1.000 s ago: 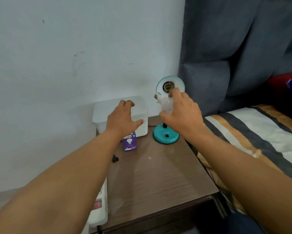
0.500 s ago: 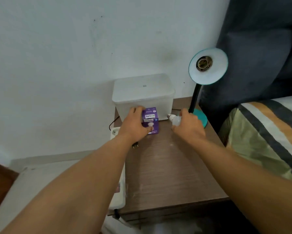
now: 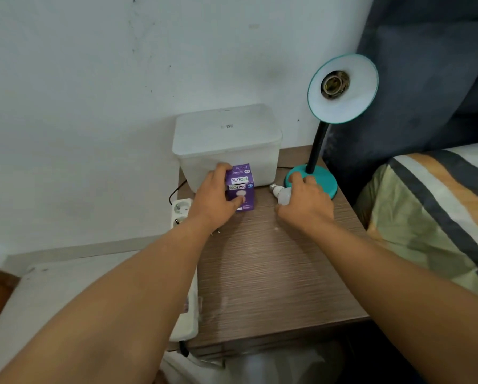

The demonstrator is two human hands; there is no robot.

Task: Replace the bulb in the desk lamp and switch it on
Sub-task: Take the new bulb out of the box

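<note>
Item: bulb box point(image 3: 240, 187), purple, upright on the bench point(image 3: 274, 273). Held by the left hand point(image 3: 214, 199), thumb on the near printed face, fingers curled over the top far edge. It lies directly under that hand, just left of the right hand, and touches or nearly touches the translucent lidded tub point(image 3: 226, 145) behind it. Long axis vertical; top flap appears closed.

Item: loose bulb point(image 3: 282, 194), white, lying on the bench under the right hand point(image 3: 304, 206). Long axis roughly level, screw cap pointing left and away, toward the box. The hand is draped over the globe end, fingers loosely curved; whether it grips the bulb or merely rests on it cannot be told.

Item: desk lamp point(image 3: 341, 88), teal shade on a black neck, teal base just beyond the right fingertips. Socket empty, tilted toward the viewer, up and right of both hands. The right hand is the nearer one.

Judgement: the next move likely turns on opening the box, which needs both hands.

Surroundings: brown wood-grain bench; white power strip point(image 3: 181, 212) off its left edge; pale wall behind; striped bedding point(image 3: 437, 217) to the right.
</note>
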